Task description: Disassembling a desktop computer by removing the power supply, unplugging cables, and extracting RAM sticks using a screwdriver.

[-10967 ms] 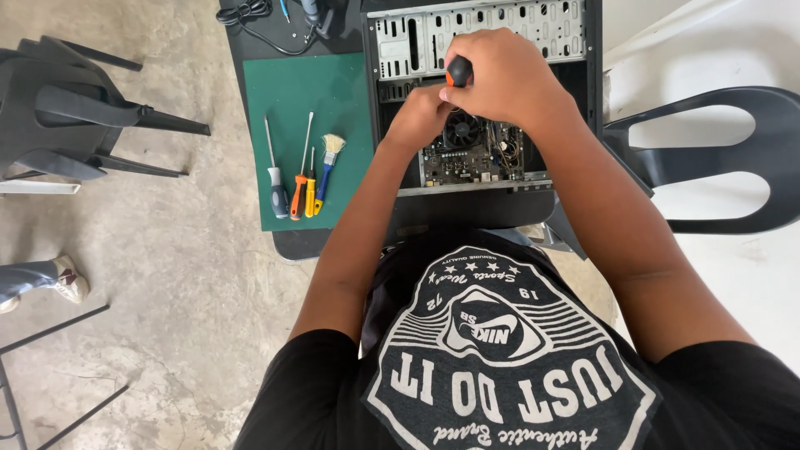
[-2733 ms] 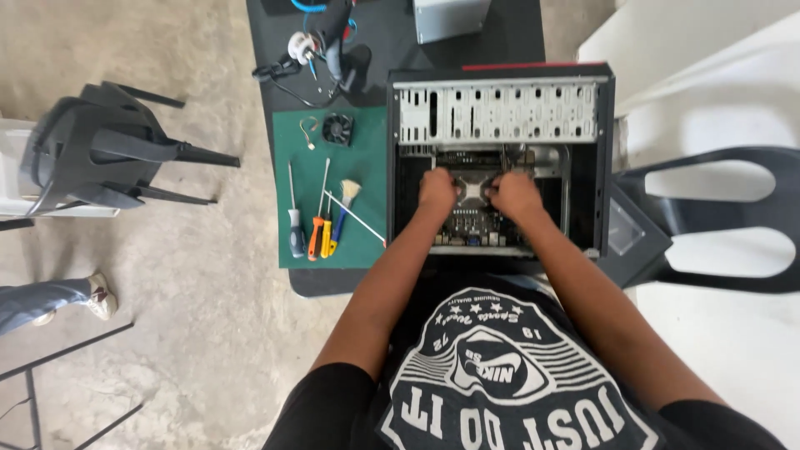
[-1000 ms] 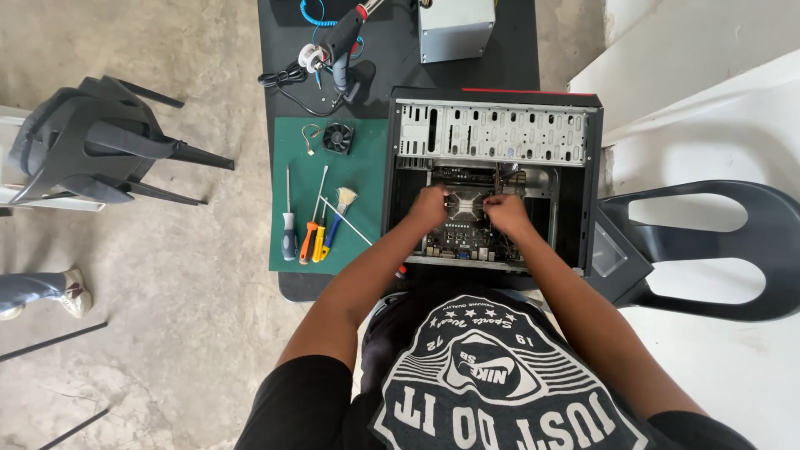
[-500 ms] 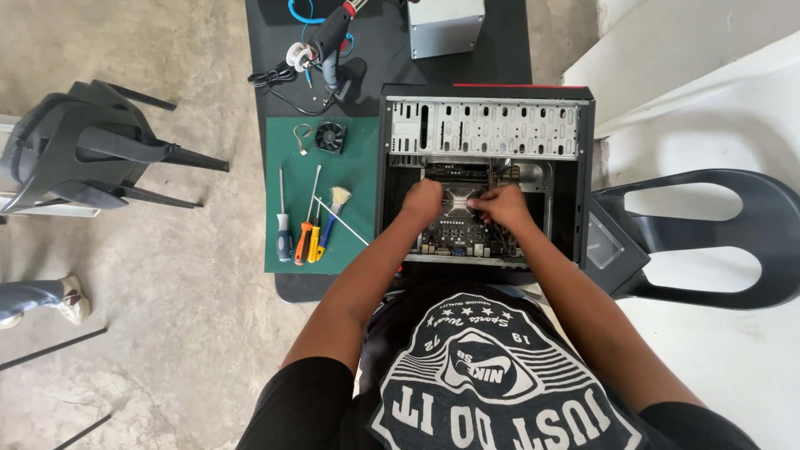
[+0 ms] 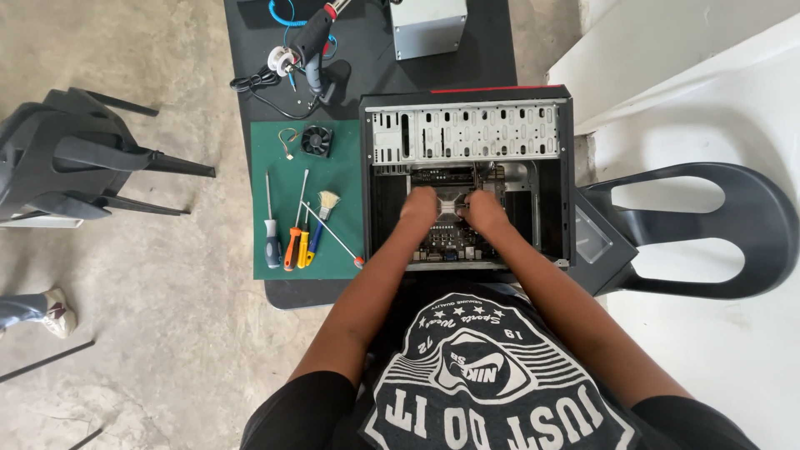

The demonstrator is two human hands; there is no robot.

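The left hand (image 5: 419,204) and the right hand (image 5: 485,208) are both down inside an open computer case (image 5: 467,175). They sit side by side with a silvery metal part (image 5: 451,205) between them. The fingers curl in toward that part and seem to touch its two sides, but I cannot tell if each grip is closed tight on it. The part sits on the circuit board (image 5: 450,242) in the middle of the case, right between the two hands.

The case lies flat on a black counter (image 5: 367,67). Just left of the case is a green mat (image 5: 275,142). On the mat lie screwdrivers (image 5: 293,233), a little brush (image 5: 321,218) and a small black fan (image 5: 317,140). Farther up the counter are a black tool with a blue cord (image 5: 312,37) and a grey metal box (image 5: 429,25). A black chair (image 5: 700,233) stands to the right, and stacked dark chairs (image 5: 75,162) stand well to the left on the floor.
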